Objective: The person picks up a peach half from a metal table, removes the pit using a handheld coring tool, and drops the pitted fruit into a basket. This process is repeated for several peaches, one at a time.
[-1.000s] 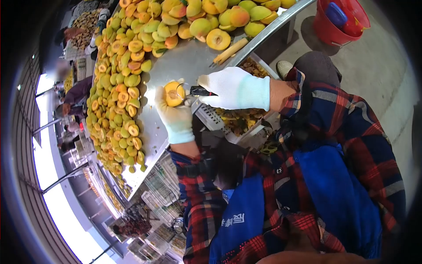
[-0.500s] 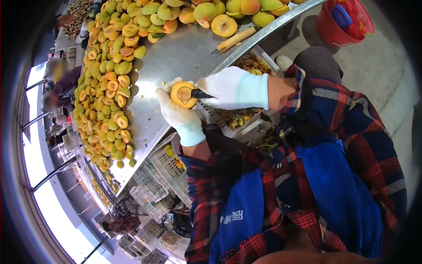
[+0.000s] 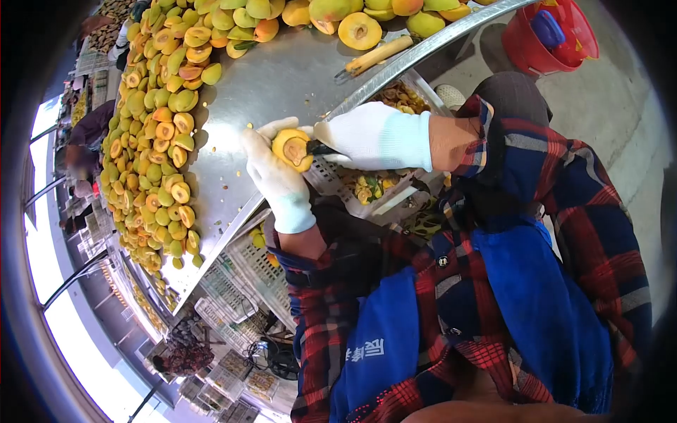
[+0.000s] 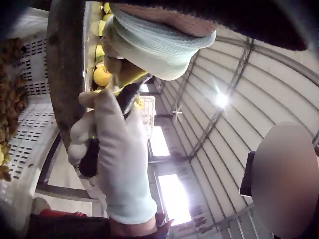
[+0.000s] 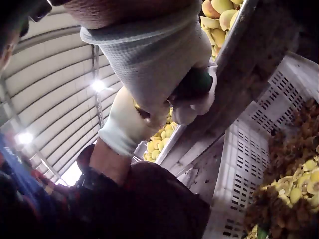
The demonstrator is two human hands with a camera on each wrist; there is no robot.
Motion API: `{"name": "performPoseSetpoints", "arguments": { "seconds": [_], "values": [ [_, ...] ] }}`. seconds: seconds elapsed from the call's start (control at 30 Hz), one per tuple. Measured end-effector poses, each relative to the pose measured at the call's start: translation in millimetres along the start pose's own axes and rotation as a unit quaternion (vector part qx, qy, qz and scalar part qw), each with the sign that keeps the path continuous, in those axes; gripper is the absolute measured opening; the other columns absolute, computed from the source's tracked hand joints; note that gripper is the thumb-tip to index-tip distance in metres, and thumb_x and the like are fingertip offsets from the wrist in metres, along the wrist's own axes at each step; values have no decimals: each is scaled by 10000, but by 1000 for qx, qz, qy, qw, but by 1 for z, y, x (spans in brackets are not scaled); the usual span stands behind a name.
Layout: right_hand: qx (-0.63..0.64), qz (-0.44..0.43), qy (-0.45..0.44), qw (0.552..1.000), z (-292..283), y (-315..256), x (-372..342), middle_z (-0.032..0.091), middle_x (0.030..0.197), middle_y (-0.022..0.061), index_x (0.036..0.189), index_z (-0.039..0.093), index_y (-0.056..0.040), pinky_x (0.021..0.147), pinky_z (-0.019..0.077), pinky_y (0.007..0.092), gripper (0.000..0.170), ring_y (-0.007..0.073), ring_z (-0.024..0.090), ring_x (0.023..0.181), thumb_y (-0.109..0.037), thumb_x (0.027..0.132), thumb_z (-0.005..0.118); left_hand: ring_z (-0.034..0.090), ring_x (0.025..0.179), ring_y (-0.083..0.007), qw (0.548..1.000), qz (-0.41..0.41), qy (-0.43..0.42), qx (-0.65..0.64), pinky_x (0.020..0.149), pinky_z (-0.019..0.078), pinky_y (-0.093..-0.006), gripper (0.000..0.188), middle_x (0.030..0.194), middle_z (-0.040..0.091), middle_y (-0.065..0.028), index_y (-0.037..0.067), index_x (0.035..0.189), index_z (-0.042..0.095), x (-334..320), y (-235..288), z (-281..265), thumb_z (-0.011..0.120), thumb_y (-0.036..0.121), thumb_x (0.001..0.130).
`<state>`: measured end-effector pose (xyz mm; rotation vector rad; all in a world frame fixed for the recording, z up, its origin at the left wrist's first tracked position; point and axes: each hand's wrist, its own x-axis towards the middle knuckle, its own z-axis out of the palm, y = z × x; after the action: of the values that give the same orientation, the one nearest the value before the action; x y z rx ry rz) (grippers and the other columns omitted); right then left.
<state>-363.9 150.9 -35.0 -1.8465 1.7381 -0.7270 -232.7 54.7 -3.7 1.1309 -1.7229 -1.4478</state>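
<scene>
In a white glove, my left hand [image 3: 276, 176] holds a halved yellow peach [image 3: 302, 161], cut face up, its fingers and thumb round the sides. My right hand [image 3: 374, 137], gloved too, grips a black-handled pitting tool [image 3: 321, 148]. The tool's front end is at the middle of the cut face, by the pit hollow. In the left wrist view the right hand's fingers [image 4: 107, 117] curl round the black handle [image 4: 130, 94]. The right wrist view has both gloves close together, the peach mostly hidden behind them.
Many peach halves [image 3: 151, 141] are heaped on the metal table [image 3: 243, 92]. A wooden-handled tool [image 3: 381, 55] lies near its rim. Below the edge sits a white perforated crate [image 5: 239, 164] of pits and scraps. A red bucket [image 3: 518, 42] stands on the floor.
The metal loop, in sight over the peach a second ago, has gone into the cut face. The peach has turned in the left hand. The head view has shifted, moving the heap leftward.
</scene>
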Motion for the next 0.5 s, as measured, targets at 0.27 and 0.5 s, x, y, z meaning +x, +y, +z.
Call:
{"name": "performPoseSetpoints", "arguments": {
  "seconds": [0.27, 0.5],
  "values": [
    [-83, -55, -16, 995, -5, 15, -6, 654, 775, 195, 1000, 582, -23, 592, 542, 456, 243, 388, 666, 717, -220, 858, 598, 593, 720, -154, 965, -89, -183, 166, 676, 471, -258, 644, 777, 656, -90, -36, 982, 659, 10, -10, -23, 296, 494, 1021],
    [493, 159, -125, 846, -16, -11, -7, 529, 557, 31, 793, 529, -49, 415, 428, 255, 296, 135, 508, 434, -303, 945, 538, 572, 964, -200, 991, 130, -21, -4, 840, 485, -297, 636, 1147, 590, -178, -2, 1284, 465, -8, -4, 6, 309, 549, 1008]
  ]
}}
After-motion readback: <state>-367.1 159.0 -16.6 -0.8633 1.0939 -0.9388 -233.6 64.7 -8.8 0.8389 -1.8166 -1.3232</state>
